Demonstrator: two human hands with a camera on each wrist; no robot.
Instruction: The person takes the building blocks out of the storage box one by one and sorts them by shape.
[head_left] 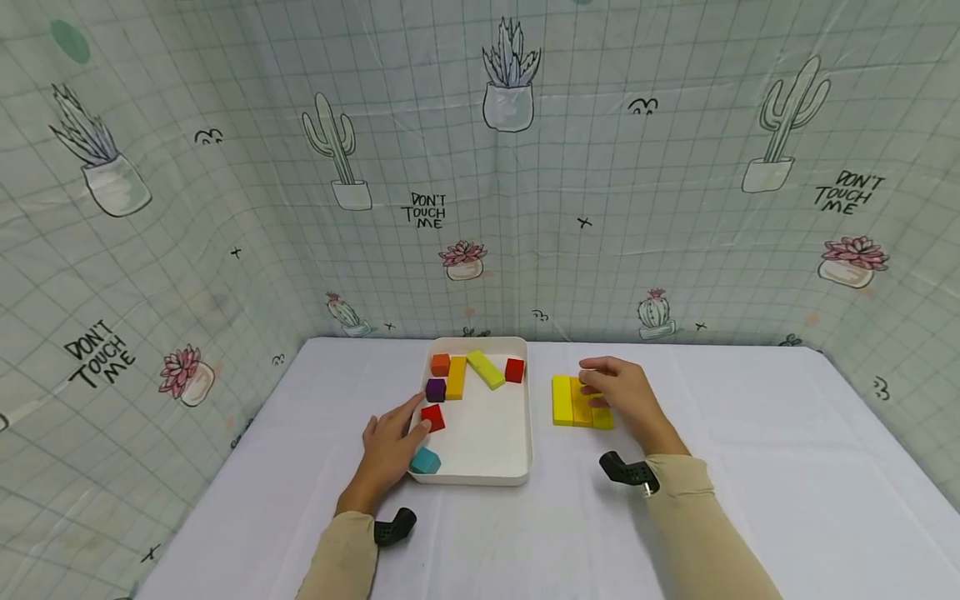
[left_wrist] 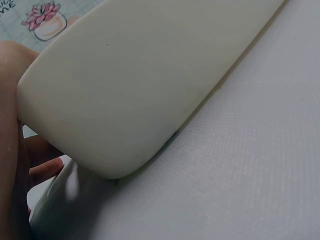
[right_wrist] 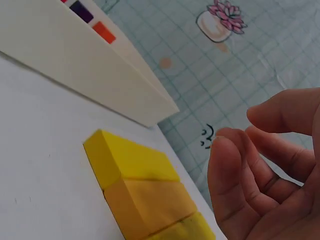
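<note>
Two hands at work over white tray and yellow block row.

Noted nearest: teal block point(head_left: 425, 460) in near left corner of white tray point(head_left: 487, 479), just beside left hand point(head_left: 390, 446). Left hand lay over tray's left rim, fingers loosely straight, index tip and thumb touching red cube point(head_left: 432, 417); grip not confirmed. Right of tray, on white table point(head_left: 750, 467), saw right hand point(head_left: 622, 396) resting relaxed, fingers gently bent, gripping nothing, over row of yellow blocks point(head_left: 572, 402) laid touching side by side. Farther in tray: purple cube point(head_left: 436, 389), orange-yellow bar point(head_left: 456, 377), lime bar point(head_left: 486, 369) tilted, orange cube point(head_left: 440, 364), second red cube point(head_left: 514, 370) at far right.
</note>
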